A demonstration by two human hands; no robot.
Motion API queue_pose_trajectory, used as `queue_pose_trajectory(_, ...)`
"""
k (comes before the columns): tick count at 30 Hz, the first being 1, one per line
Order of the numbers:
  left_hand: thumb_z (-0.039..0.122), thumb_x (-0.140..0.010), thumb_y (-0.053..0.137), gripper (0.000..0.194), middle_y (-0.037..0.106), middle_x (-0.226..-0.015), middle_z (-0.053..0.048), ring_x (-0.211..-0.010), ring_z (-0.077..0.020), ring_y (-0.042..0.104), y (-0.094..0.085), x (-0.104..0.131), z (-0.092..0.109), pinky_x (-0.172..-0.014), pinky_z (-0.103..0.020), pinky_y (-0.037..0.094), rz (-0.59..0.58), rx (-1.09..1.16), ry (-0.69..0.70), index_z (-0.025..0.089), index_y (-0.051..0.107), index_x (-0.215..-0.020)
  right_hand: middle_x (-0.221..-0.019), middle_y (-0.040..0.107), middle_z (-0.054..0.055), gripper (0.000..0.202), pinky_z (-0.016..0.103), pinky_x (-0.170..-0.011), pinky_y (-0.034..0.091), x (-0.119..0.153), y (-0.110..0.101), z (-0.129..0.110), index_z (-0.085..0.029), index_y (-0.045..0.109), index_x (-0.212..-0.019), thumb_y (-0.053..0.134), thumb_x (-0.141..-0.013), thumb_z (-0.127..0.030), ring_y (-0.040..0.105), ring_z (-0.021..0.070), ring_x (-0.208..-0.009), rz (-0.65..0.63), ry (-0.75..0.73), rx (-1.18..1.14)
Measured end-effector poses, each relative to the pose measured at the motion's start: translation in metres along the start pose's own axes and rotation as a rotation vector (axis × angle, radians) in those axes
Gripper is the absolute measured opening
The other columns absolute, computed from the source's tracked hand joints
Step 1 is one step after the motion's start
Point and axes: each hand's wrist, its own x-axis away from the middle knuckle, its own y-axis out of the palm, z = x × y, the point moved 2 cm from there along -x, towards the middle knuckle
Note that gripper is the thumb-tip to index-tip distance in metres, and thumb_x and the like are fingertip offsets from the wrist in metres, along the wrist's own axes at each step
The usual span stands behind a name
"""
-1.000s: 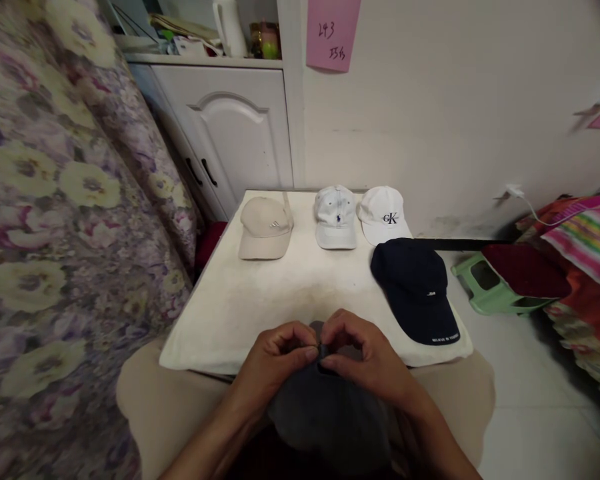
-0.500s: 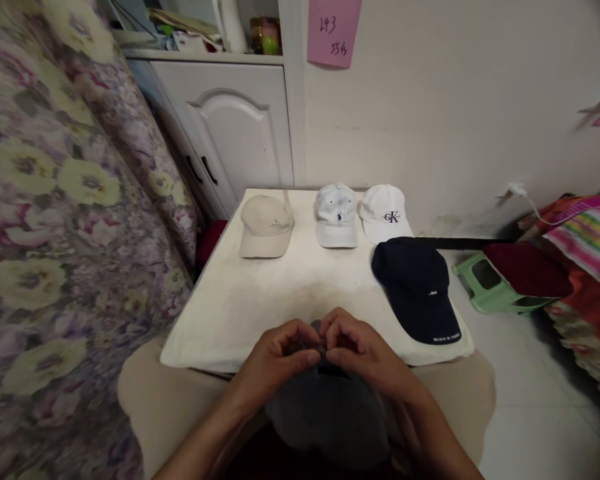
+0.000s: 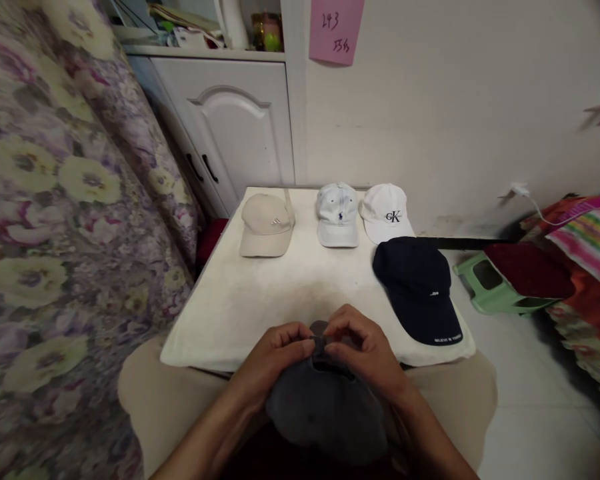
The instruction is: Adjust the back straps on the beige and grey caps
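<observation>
A dark grey baseball cap is held close to my body at the table's front edge, its back strap opening facing up between my hands. My left hand pinches the strap from the left, thumb against fingers. On the right side of the same strap, my right hand is pinched closed. The strap's fastening is partly hidden by my fingertips. Beyond my hands lie a beige cap, a pale blue cap, a white cap with black letters, and a navy cap at the right.
The caps rest on a table with a cream cloth. A floral curtain hangs at the left, before a white cabinet. To the right stands a green stool with a dark red top. A pink note is on the wall.
My hands have moved slightly apart at the strap, the right one shifting a little right and up. More of the cap's back opening shows. The other caps have stayed put.
</observation>
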Motion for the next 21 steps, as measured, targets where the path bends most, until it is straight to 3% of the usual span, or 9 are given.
queue_pose_trajectory(7,0.033,-0.073,0.081,0.024,0.065,-0.066,-0.001,-0.055,-0.0094,0.053,-0.001,-0.003,-0.002,-0.053,-0.019,0.036,0.05,0.08,0.0,0.014,0.067,-0.078,-0.101,0.07,0.006,0.024,0.035,-0.082,0.056,0.004,0.001,-0.01,-0.026,0.072,-0.109,0.065,-0.089,-0.016,0.067,0.0205,-0.094,-0.022,-0.197,0.323)
queue_pose_trajectory(14,0.035,-0.072,0.081,0.026,0.065,-0.066,0.0,-0.054,-0.0099,0.052,-0.001,-0.003,-0.004,-0.054,-0.021,0.036,0.051,0.078,-0.018,0.015,0.066,-0.078,-0.106,0.071,0.006,0.033,0.035,-0.086,0.057,0.005,-0.001,-0.009,-0.028,0.069,-0.117,0.06,-0.09,-0.011,0.068,0.0193,-0.098,-0.09,-0.211,0.356)
queue_pose_trajectory(21,0.036,-0.076,0.078,0.025,0.059,-0.064,0.003,-0.058,-0.0094,0.046,0.009,-0.002,0.0,-0.053,-0.02,0.033,0.116,-0.073,0.09,0.015,0.065,-0.076,-0.107,0.071,0.009,0.035,0.035,-0.086,0.057,0.007,0.002,-0.006,-0.024,0.066,-0.117,0.054,-0.091,-0.006,0.068,0.0193,-0.1,-0.039,-0.262,0.419)
